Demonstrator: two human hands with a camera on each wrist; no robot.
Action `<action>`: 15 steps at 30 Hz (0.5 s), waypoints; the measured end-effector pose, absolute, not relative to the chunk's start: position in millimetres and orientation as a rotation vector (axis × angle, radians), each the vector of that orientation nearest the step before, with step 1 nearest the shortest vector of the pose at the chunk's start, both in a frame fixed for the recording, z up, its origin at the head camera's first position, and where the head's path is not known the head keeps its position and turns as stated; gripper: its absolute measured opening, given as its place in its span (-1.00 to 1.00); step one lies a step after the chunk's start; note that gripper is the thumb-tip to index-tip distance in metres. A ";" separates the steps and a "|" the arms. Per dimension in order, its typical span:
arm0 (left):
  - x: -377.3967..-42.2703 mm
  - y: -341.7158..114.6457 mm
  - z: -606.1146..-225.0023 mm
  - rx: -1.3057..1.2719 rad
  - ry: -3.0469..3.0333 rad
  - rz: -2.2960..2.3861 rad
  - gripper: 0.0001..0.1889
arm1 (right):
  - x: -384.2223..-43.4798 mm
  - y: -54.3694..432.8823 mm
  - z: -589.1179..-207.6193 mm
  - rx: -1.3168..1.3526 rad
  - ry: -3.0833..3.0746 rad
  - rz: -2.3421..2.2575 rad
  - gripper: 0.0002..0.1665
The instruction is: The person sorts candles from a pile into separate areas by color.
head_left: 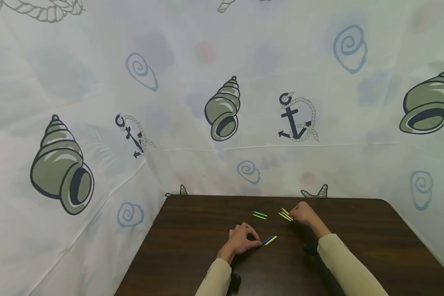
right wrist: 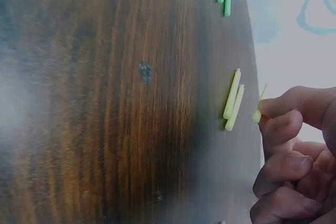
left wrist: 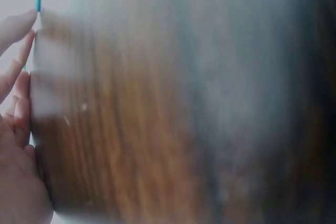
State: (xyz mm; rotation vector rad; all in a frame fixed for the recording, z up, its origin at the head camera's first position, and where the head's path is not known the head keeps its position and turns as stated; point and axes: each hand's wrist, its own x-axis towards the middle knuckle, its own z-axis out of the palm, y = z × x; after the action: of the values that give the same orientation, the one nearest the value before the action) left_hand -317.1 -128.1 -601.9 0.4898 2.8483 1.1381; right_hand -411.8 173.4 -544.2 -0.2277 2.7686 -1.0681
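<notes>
My right hand (head_left: 306, 214) pinches a thin yellow stick (right wrist: 256, 116) between thumb and index finger, its other fingers curled in. Close beside it, two more yellow sticks (right wrist: 232, 99) lie side by side on the table. The left hand (head_left: 240, 239) is nearer the front, its thumb and index fingertips meeting at the near end of a blue stick (head_left: 268, 240). Along that blue one lies another yellow stick (head_left: 271, 240). In the left wrist view, the blue stick's tip shows just past the thumb; the rest is hidden or blurred.
Two green sticks (head_left: 260, 215) lie parallel, left of the yellow ones. The dark wooden table (head_left: 192, 230) ends at a back edge against a white cloth (head_left: 185, 102) printed with shells and anchors. Dark wrist-worn devices (head_left: 311, 248) sit under the sleeves.
</notes>
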 end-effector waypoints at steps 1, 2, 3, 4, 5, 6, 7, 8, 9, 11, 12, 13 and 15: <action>-317.6 -127.6 -604.0 0.491 2.852 1.149 -0.86 | -412.7 173.3 -544.5 -0.208 2.773 -1.050 -0.71; -318.9 -127.4 -607.0 0.493 2.862 1.147 -0.86 | -413.4 173.2 -544.9 -0.189 2.776 -1.038 -0.71; -319.3 -127.2 -607.9 0.496 2.869 1.145 -0.86 | -413.7 173.2 -545.0 -0.183 2.783 -1.022 -0.70; -319.6 -126.8 -608.0 0.511 2.876 1.146 -0.86 | -413.9 174.0 -545.0 -0.177 2.789 -1.008 -0.70; -319.8 -126.3 -607.8 0.517 2.880 1.144 -0.86 | -414.3 174.7 -545.5 -0.168 2.787 -1.003 -0.70; -320.0 -126.0 -607.0 0.524 2.878 1.149 -0.87 | -414.9 175.5 -546.7 -0.147 2.777 -1.007 -0.70; -319.9 -125.7 -606.3 0.525 2.881 1.141 -0.86 | -415.2 176.3 -548.0 -0.132 2.768 -1.007 -0.70; -319.5 -125.3 -605.1 0.521 2.878 1.138 -0.86 | -415.3 176.9 -549.2 -0.117 2.760 -1.015 -0.70; -319.0 -125.0 -603.7 0.524 2.876 1.141 -0.85 | -415.6 177.6 -550.8 -0.106 2.756 -1.019 -0.70; -319.2 -124.2 -603.2 0.491 2.869 1.138 -0.87 | -416.2 178.5 -553.7 -0.099 2.750 -1.031 -0.70; -319.4 -123.9 -603.5 0.479 2.865 1.142 -0.87 | -416.5 178.6 -555.6 -0.092 2.751 -1.035 -0.69; -319.7 -123.5 -604.0 0.461 2.864 1.140 -0.88 | -416.5 178.6 -556.4 -0.091 2.759 -1.033 -0.69; -320.2 -123.2 -605.3 0.437 2.852 1.151 -0.89 | -415.3 177.7 -556.8 -0.098 2.765 -1.033 -0.67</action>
State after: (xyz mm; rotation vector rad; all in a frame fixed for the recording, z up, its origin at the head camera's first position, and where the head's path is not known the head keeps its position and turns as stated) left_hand -320.2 -123.2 -605.3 0.4371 2.8520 1.1512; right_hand -415.3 177.7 -556.8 -0.0984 2.7650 -1.0329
